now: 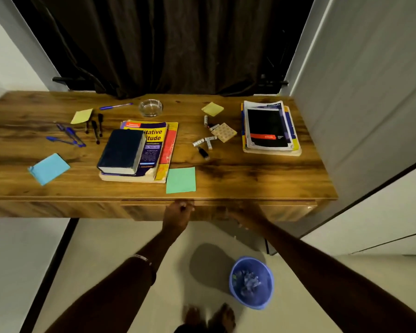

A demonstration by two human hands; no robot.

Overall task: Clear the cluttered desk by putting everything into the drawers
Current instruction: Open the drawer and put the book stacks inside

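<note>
The wooden desk (250, 174) holds a dark blue book (121, 150) lying on a yellow book stack (160, 137), and a second book stack (269, 128) at the right. Sticky pads lie around: blue (49, 168), green (180, 180), and two yellow (81, 116) (212, 108). Blue pens (67, 135), black markers (96, 127), a glass ashtray (150, 107) and several small white tubes (205, 140) are also there. My left hand (178, 212) grips the top edge of the drawer front (286, 210), which sits under the desk's front edge. My right hand (241, 216) rests against the same front, its fingers lost in shadow.
A patterned pad (223, 132) and a black USB stick (203, 152) lie among the tubes, and a lone blue pen (115, 106) near the curtain. A blue bin (251, 282) with crumpled paper stands on the floor by my feet. A white cabinet flanks the desk's right.
</note>
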